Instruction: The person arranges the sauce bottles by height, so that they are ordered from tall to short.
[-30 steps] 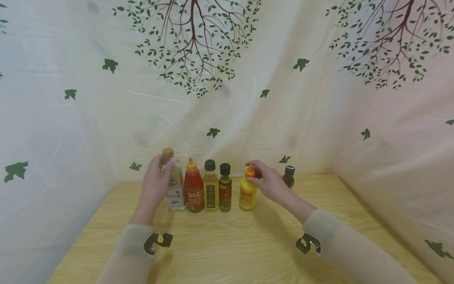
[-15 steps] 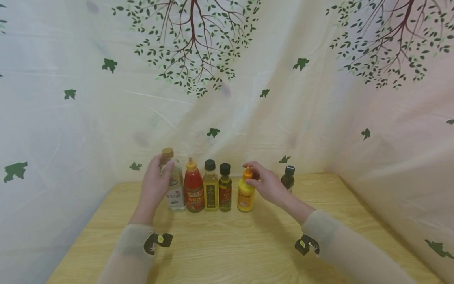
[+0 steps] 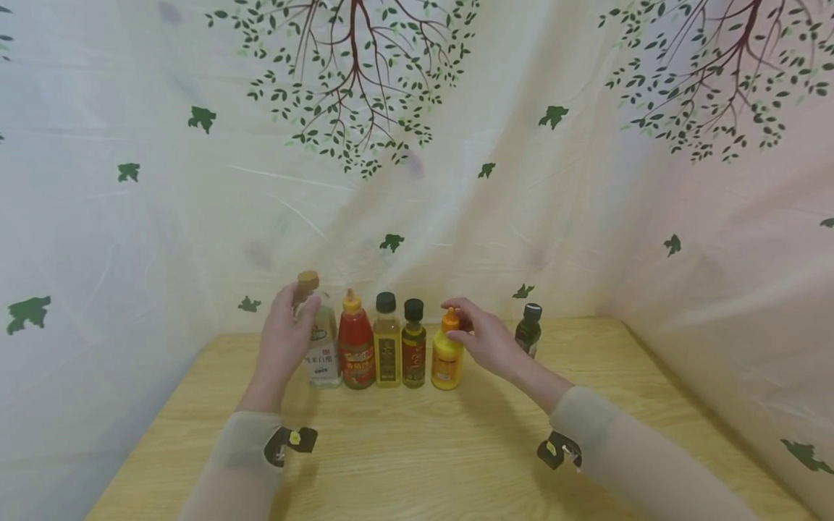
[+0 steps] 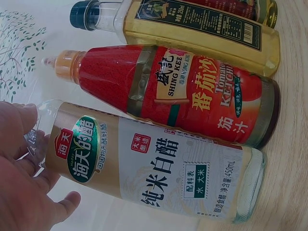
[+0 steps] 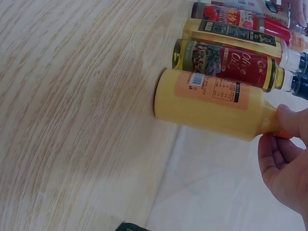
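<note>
My left hand (image 3: 283,336) grips the neck of a clear white vinegar bottle (image 4: 159,168), which stands upright at the left end of a row. In the right wrist view, my right hand (image 5: 288,163) pinches a yellow squeeze bottle (image 5: 211,103) at its orange top. That bottle is upright on the table, just right of a small olive oil bottle (image 3: 413,358). A red ketchup bottle (image 4: 178,91) stands next to the vinegar, and a pale yellow oil bottle (image 3: 387,354) comes between ketchup and olive oil.
A dark bottle with a black cap (image 3: 529,329) stands behind my right hand, partly hidden by it. Under everything lies a light wood table (image 3: 404,456). A white curtain (image 3: 313,217) printed with leaves hangs close behind the bottles.
My right hand has slid the yellow squeeze bottle leftward, closing the gap to the olive oil bottle. More of the dark bottle shows now. My left hand stays on the vinegar bottle.
</note>
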The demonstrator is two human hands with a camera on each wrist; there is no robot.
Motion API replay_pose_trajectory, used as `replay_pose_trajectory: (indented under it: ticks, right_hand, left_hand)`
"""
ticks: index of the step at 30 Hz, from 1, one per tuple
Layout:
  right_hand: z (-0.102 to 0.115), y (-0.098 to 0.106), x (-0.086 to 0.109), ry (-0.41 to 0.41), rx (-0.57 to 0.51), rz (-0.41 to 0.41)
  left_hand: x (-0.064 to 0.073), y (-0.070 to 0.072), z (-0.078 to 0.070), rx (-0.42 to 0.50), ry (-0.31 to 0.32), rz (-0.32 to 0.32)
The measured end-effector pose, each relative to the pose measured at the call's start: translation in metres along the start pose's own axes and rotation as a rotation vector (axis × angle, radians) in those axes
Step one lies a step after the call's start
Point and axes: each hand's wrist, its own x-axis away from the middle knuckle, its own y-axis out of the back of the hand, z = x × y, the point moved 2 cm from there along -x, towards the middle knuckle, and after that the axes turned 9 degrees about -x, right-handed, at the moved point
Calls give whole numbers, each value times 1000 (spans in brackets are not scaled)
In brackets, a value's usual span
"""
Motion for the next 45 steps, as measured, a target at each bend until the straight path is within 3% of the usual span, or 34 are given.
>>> replay_pose_trajectory:
  ticks: [33,45]
  right_hand:
    - [-1,-7,-6,-6,8,-12]
    - [-3,-9,-8,-1,16,-14]
  left_hand:
    - [2,2,-2,-2,25,18]
    - [0,1,0,10,5,11]
